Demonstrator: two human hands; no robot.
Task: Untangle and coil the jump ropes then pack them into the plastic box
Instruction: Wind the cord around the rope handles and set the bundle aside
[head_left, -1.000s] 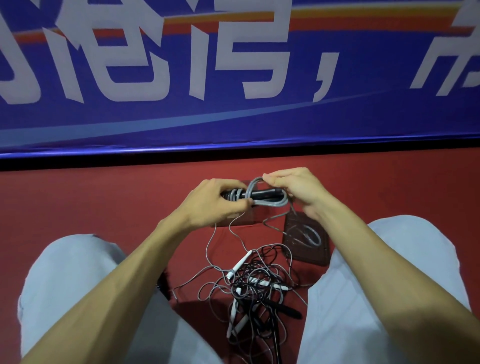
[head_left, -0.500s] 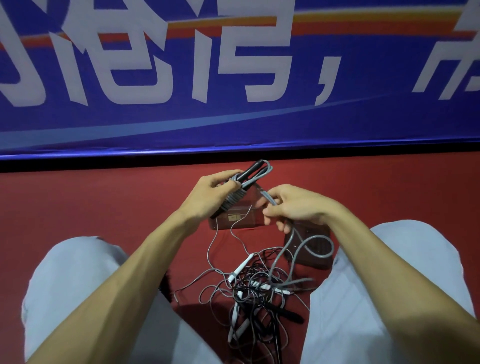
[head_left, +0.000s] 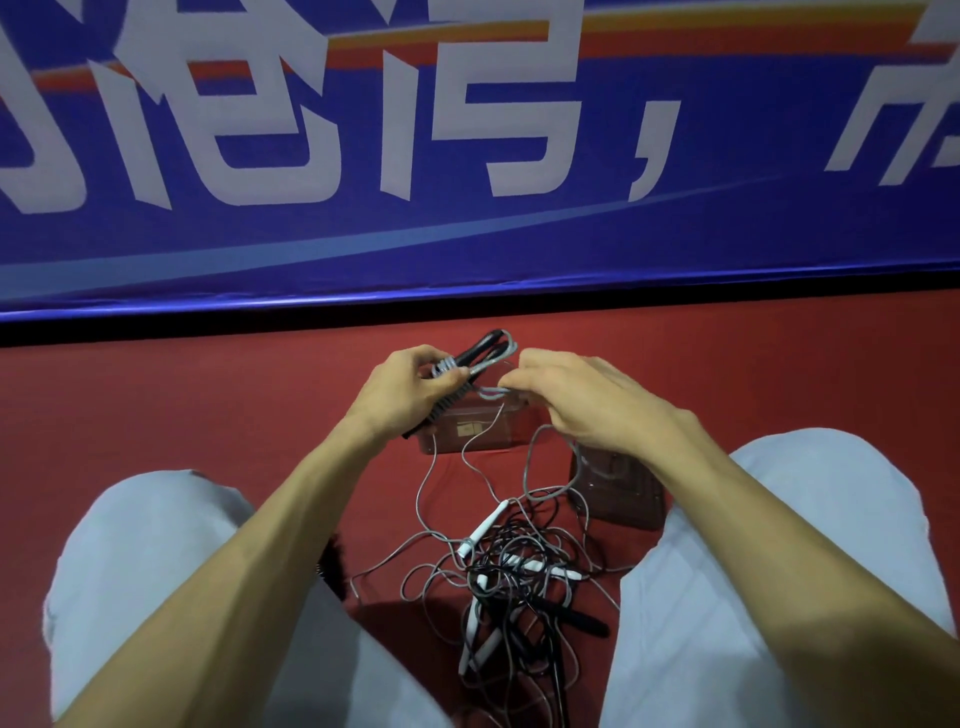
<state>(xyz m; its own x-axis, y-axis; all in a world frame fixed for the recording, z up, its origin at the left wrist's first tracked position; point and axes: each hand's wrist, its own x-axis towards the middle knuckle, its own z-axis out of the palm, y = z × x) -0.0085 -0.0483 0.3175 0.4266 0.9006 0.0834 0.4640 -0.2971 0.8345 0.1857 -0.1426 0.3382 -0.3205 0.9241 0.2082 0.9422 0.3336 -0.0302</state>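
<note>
Left hand (head_left: 410, 389) fingers curled tight around two black handles (head_left: 475, 353) wrapped in grey rope (head_left: 498, 358), held above the plastic box (head_left: 472, 431) on the red floor (head_left: 156, 415). Right hand (head_left: 587, 400) fingers pinched shut on a grey loop. One lid (head_left: 618, 491) beside the box. Tangled ropes (head_left: 519, 577) between two knees, count unclear

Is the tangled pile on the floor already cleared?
No, the tangled pile of ropes and handles lies on the red floor between the knees.
</note>
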